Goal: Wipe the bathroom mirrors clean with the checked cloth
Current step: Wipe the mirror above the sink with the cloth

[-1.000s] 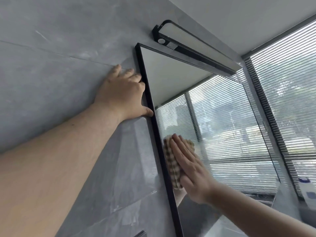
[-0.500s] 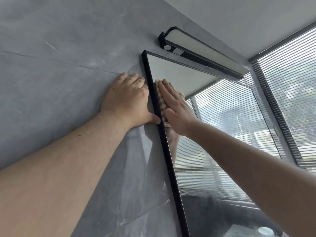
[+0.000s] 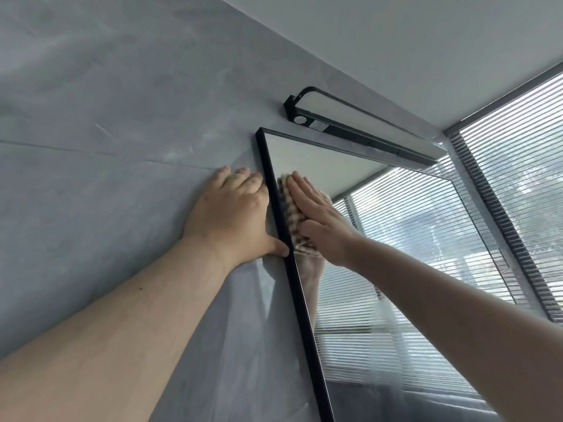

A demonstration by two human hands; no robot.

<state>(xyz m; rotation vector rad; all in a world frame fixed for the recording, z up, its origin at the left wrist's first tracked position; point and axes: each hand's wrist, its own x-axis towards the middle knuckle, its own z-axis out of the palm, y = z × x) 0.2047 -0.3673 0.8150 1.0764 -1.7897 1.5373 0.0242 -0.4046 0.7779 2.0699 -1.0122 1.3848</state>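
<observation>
Cloth [image 3: 293, 220], checked in brown and cream, lay flat against the glass of the black-framed mirror [image 3: 411, 269], close to the frame's left edge and a little below the top left corner. The right hand [image 3: 320, 222] pressed it there with fingers straight and held together, palm toward the glass, so that only the cloth's left strip and a bit of its upper right corner showed around the hand. Fingertips [image 3: 295, 175] pointed up toward the mirror's top edge. A faint reflection of the wrist showed in the glass just beneath the cloth.

The left hand [image 3: 231, 214] lay spread on the grey stone-look wall tile [image 3: 106, 117] just beside the mirror, its fingers relaxed and flat, gripping nothing. Its thumb [image 3: 278, 246] reached across to touch the black frame [image 3: 300, 306], and the knuckle side of the hand sat right against that same edge. Both bare forearms ran up from the lower corners of the view.

Above the mirror a black-cased bar lamp [image 3: 365, 126] was fixed to the wall, apart from the frame's top edge. Horizontal window blinds [image 3: 518, 178] filled the right side, and the mirror reflected them across most of its surface.
</observation>
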